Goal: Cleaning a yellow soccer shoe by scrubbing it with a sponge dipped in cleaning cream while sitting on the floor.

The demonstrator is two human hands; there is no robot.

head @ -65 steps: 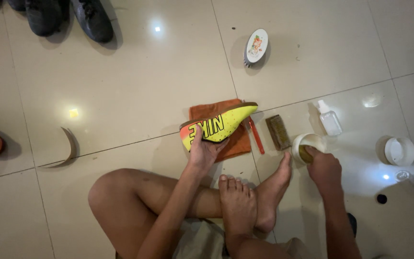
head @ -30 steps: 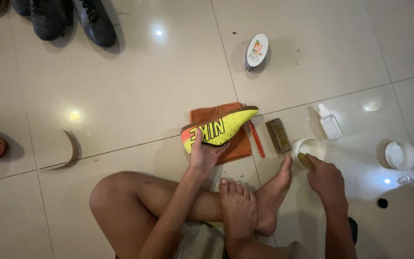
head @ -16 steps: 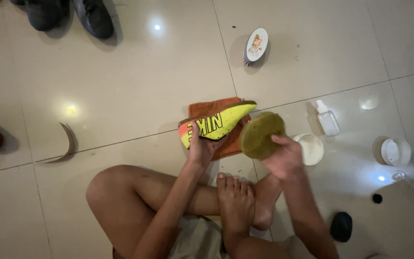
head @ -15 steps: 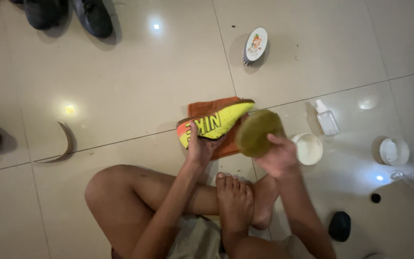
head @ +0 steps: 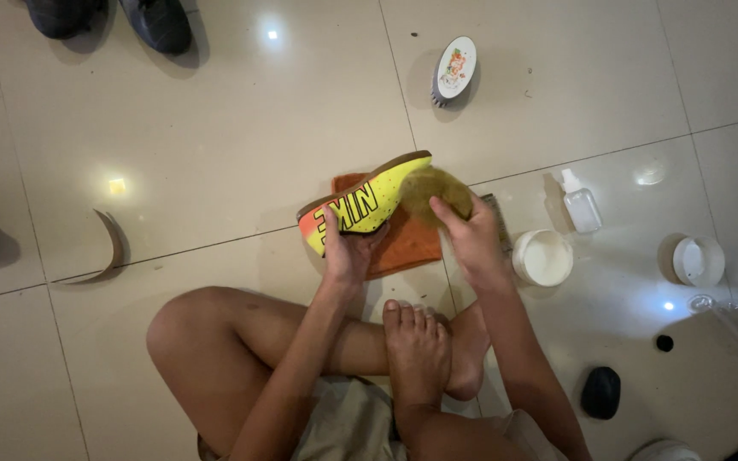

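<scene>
I sit cross-legged on a pale tiled floor. My left hand (head: 346, 253) grips the heel end of a yellow and orange shoe (head: 360, 201), holding it tilted above an orange cloth (head: 405, 245). My right hand (head: 470, 239) holds a round olive-green sponge (head: 434, 189) and presses it against the shoe's toe. An open white tub of cream (head: 542, 257) stands just right of my right hand.
A small clear spray bottle (head: 580, 204) and a white lid (head: 698, 260) lie to the right. An oval brush (head: 454, 68) rests further away. Dark shoes (head: 157, 21) sit at the top left, a curved insole (head: 109, 248) at the left, a black object (head: 601, 392) near my right leg.
My right hand lifted the sponge from the cream tub and carried it left to the shoe's toe. The left hand kept hold of the shoe.
</scene>
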